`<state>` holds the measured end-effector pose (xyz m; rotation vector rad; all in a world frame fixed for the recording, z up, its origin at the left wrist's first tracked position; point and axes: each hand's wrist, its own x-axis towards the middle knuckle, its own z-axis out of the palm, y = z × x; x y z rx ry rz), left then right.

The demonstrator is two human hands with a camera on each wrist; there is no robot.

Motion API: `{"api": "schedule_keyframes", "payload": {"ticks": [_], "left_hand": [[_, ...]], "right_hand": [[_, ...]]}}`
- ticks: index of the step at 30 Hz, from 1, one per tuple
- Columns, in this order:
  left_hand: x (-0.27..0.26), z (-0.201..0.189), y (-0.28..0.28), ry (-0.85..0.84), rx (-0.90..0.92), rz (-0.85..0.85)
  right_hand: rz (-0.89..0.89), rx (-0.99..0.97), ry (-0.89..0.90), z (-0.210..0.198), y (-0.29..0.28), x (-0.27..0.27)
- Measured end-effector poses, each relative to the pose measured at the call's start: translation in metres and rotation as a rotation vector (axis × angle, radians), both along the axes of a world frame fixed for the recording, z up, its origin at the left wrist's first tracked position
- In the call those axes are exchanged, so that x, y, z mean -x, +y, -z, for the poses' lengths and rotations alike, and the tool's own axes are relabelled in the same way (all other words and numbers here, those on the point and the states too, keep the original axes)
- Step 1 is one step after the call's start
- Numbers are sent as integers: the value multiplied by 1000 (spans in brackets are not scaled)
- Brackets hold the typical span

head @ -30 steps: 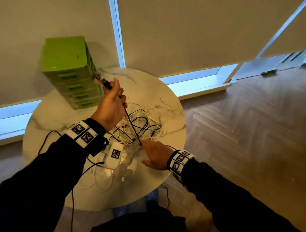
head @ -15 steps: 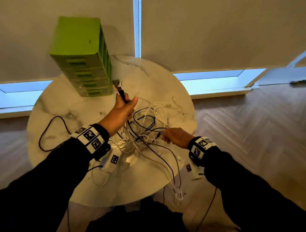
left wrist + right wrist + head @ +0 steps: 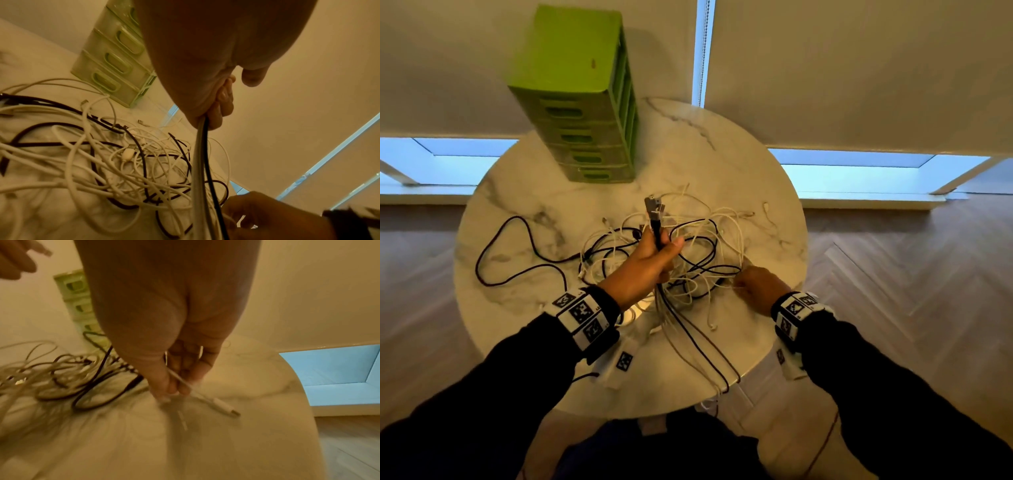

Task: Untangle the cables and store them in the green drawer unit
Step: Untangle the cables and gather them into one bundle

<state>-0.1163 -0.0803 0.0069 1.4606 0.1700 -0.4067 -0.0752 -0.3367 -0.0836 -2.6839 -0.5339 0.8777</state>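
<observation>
The cables (image 3: 681, 260) sit in one black-and-white knot mid table (image 3: 739, 164), just in front of the green drawers (image 3: 592, 144); a loose black loop (image 3: 506, 253) trails off to the person's left and some strands hang over the near edge. Left hand (image 3: 650, 263) is fisted round a black cable and a grey one w/ their plugs (image 3: 654, 207) sticking up above the pile. Right hand (image 3: 756, 284) is at the knot's right edge, thumb and fingers (image 3: 170, 384) pinching a thin white cable (image 3: 205, 397) near its plug. Drawers all look closed in the head and left wrist views, nothing seen stored. Judged progress: early. A couple of ends are found, but the bulk is still tangled, and pulling free, coiling and stowing are all left.
</observation>
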Motion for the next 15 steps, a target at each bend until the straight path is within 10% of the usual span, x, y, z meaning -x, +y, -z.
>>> {"api": "schedule_keyframes", "payload": {"ticks": [6, 15], "left_hand": [[4, 2, 5, -23, -7, 0], [16, -5, 7, -46, -16, 56]], "right_hand": [[-16, -190, 46, -20, 11, 1], [-189, 135, 60, -5, 23, 42]]}}
